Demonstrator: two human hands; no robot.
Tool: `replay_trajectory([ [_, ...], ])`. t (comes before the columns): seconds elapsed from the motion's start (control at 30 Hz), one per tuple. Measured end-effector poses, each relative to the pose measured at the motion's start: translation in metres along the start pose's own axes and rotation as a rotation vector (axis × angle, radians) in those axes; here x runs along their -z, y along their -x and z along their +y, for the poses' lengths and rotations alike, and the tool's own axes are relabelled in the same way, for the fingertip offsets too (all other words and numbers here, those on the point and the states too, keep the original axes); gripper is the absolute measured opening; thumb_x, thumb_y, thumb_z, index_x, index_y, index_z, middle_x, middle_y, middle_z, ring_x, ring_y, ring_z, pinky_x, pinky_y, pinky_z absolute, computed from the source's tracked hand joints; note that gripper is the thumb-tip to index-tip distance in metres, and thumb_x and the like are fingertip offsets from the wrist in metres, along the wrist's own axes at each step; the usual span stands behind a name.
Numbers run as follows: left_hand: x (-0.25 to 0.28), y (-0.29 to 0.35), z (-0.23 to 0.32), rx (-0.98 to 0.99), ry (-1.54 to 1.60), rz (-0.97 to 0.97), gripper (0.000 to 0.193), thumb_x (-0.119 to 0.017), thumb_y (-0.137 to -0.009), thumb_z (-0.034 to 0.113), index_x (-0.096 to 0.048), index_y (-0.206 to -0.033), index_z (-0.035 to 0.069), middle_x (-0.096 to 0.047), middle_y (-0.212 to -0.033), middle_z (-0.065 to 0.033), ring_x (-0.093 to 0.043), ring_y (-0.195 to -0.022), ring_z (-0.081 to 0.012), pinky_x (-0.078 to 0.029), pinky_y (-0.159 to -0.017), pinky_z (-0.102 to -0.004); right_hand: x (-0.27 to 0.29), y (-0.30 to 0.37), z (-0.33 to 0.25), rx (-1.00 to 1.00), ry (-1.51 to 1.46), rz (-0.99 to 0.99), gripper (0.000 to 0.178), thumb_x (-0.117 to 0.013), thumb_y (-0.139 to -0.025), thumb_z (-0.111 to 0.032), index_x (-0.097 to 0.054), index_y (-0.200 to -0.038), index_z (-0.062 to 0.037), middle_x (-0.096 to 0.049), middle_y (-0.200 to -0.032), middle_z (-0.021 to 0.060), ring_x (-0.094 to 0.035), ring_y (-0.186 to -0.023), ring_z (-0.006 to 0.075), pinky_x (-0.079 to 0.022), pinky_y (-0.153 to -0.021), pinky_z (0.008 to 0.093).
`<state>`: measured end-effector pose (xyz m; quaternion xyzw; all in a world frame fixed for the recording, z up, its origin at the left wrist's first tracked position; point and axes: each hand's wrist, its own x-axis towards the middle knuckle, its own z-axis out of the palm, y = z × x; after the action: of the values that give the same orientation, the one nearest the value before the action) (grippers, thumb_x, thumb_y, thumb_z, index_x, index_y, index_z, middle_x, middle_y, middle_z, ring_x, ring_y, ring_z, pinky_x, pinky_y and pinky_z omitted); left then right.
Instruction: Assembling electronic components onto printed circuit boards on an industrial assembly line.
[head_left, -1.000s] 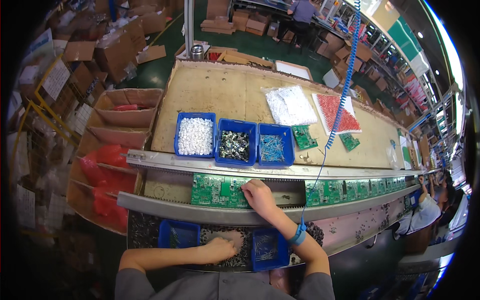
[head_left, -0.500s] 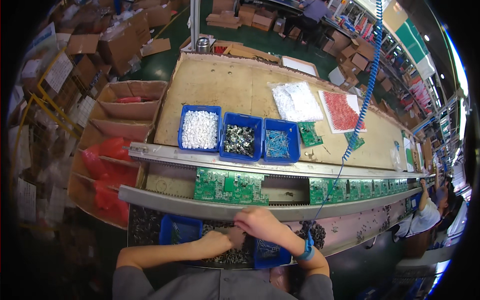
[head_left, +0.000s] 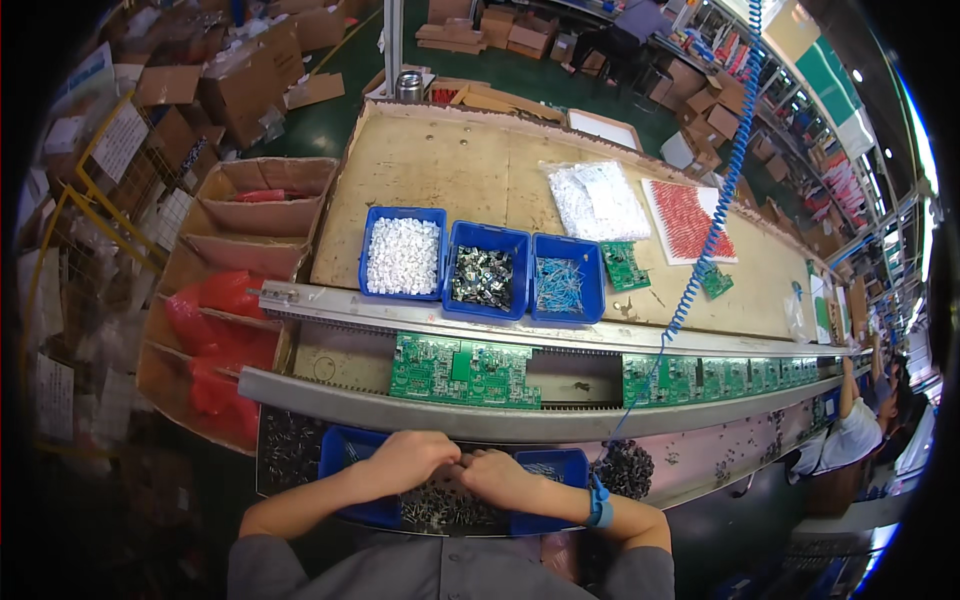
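Observation:
My left hand point(head_left: 412, 462) and my right hand point(head_left: 500, 478) meet at the fingertips over the front parts tray. Both have their fingers curled and pinched; anything between them is too small or hidden to make out. Beneath them lies a heap of small metal-legged components point(head_left: 450, 508). A blue bin point(head_left: 340, 452) sits by my left forearm, and another blue bin point(head_left: 572, 468) with thin-leaded parts is partly covered by my right hand. Just beyond my hands runs a metal rail point(head_left: 440, 412), with green circuit boards point(head_left: 465, 372) in the track behind it.
Behind the track stand blue bins of white parts point(head_left: 402, 255), metal parts point(head_left: 484, 278) and blue leaded parts point(head_left: 560, 285). A coiled blue cord point(head_left: 690, 300) hangs down to my right wrist strap point(head_left: 600, 505). Dark components point(head_left: 625, 468) are piled right. Cardboard compartments point(head_left: 250, 245) stand left.
My right hand has come down from beside the rail toward the tray. My left hand has risen slightly, and the fingertips now meet.

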<state>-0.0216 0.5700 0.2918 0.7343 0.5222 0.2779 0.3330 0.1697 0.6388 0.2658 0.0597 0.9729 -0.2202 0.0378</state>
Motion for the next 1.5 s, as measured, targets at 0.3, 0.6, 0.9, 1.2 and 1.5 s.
replay_trajectory([
  [0.3,0.048,-0.017,-0.024,0.354,0.175,0.338,0.013,-0.058,-0.083,0.002,-0.060,-0.095,-0.001,-0.057,-0.083,-0.0153,-0.058,-0.077,-0.0313,-0.046,-0.070,-0.0373,-0.023,-0.024,-0.009,0.085,0.121,-0.021,0.015,-0.058,-0.073,-0.012,-0.060,-0.086,-0.0060,-0.061,-0.084,0.0118,-0.065,-0.073,0.0239,-0.052,-0.059,0.0343],
  [0.6,0.051,-0.026,-0.052,0.327,0.148,0.488,0.009,-0.063,-0.081,0.001,-0.061,-0.090,-0.002,-0.063,-0.079,-0.0101,-0.060,-0.067,-0.0156,-0.047,-0.060,-0.0269,-0.021,-0.022,-0.006,0.145,0.026,-0.074,0.014,-0.057,-0.073,-0.009,-0.057,-0.086,-0.0033,-0.059,-0.079,0.0122,-0.065,-0.068,0.0271,-0.053,-0.056,0.0366],
  [0.9,0.049,-0.027,-0.061,0.384,0.203,0.533,0.010,-0.064,-0.080,0.001,-0.065,-0.089,-0.004,-0.066,-0.082,-0.0152,-0.066,-0.071,-0.0219,-0.051,-0.063,-0.0293,-0.005,-0.021,-0.009,0.119,0.003,-0.060,0.011,-0.058,-0.073,-0.011,-0.057,-0.081,-0.0034,-0.061,-0.078,0.0122,-0.065,-0.074,0.0260,-0.052,-0.064,0.0351],
  [1.2,0.044,-0.029,-0.067,0.159,-0.340,0.514,0.015,-0.060,-0.076,-0.002,-0.064,-0.091,0.000,-0.062,-0.086,-0.0137,-0.062,-0.079,-0.0307,-0.050,-0.070,-0.0366,0.010,-0.017,-0.002,0.108,-0.070,0.053,0.009,-0.059,-0.072,-0.011,-0.056,-0.080,-0.0058,-0.059,-0.080,0.0100,-0.063,-0.077,0.0264,-0.050,-0.069,0.0364],
  [1.5,0.043,-0.031,-0.068,0.089,-0.588,0.490,0.015,-0.059,-0.074,0.005,-0.064,-0.088,0.004,-0.053,-0.086,-0.0059,-0.053,-0.084,-0.0231,-0.040,-0.073,-0.0346,0.014,-0.011,0.000,0.083,-0.083,0.075,0.014,-0.062,-0.070,-0.014,-0.055,-0.079,-0.0057,-0.056,-0.080,0.0092,-0.061,-0.077,0.0267,-0.049,-0.070,0.0369],
])
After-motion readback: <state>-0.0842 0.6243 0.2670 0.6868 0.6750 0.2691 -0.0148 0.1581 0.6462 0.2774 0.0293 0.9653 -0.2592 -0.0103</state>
